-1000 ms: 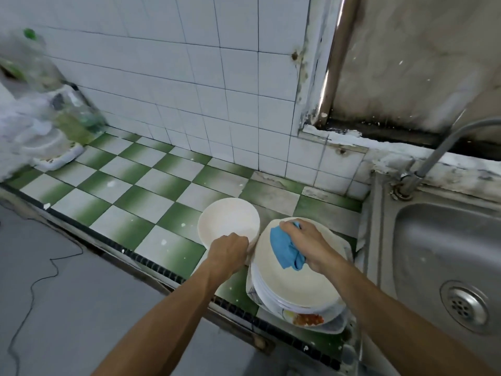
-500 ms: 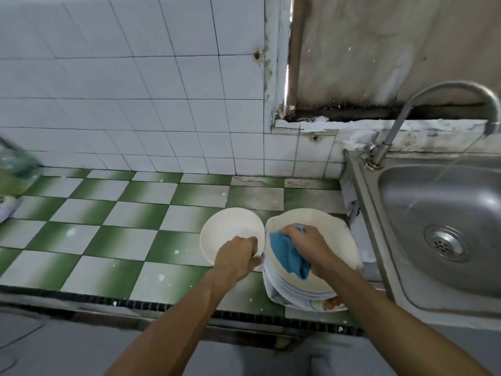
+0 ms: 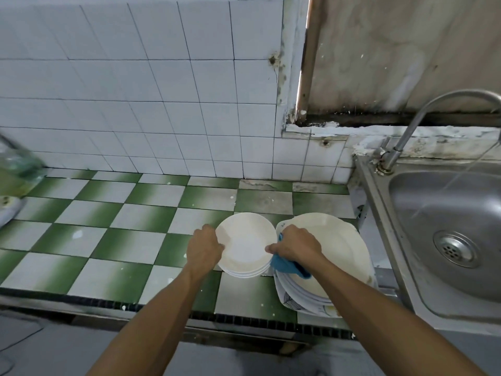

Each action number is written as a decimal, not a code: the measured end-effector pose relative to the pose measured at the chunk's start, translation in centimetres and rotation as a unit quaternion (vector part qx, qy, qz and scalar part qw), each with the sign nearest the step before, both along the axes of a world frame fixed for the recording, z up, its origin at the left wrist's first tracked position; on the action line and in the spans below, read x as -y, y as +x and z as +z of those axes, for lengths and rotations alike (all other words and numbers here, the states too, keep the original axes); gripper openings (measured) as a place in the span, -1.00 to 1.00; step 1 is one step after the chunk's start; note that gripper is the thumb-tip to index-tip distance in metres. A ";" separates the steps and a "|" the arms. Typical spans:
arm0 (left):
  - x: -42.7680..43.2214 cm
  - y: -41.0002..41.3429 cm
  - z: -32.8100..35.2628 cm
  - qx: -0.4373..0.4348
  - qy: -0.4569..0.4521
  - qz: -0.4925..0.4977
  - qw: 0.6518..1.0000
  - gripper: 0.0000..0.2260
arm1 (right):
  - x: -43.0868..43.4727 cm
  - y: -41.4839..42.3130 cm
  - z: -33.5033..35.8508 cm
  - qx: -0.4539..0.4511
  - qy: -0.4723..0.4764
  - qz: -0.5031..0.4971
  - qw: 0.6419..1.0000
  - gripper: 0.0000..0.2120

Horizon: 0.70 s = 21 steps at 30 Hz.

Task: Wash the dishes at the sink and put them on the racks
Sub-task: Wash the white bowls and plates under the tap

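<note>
Home kitchen, steel sink (image 3: 444,226), curved tap (image 3: 423,115), tiled counter (image 3: 130,240), stacked plates (image 3: 339,248)

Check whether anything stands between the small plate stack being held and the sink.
Yes. The larger plate stack sits on the counter between the small stack and the sink; carrying across means lifting over it.
</note>
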State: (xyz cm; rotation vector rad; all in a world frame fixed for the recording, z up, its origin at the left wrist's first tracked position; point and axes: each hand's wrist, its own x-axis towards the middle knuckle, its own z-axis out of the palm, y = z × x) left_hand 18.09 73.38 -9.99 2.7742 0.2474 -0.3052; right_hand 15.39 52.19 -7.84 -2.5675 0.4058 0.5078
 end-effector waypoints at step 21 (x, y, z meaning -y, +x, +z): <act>0.8 0.9 2.3 0.021 -0.001 0.005 1.000 -0.78 | -0.5 0.5 -1.2 0.058 -0.016 0.018 0.998 -0.86</act>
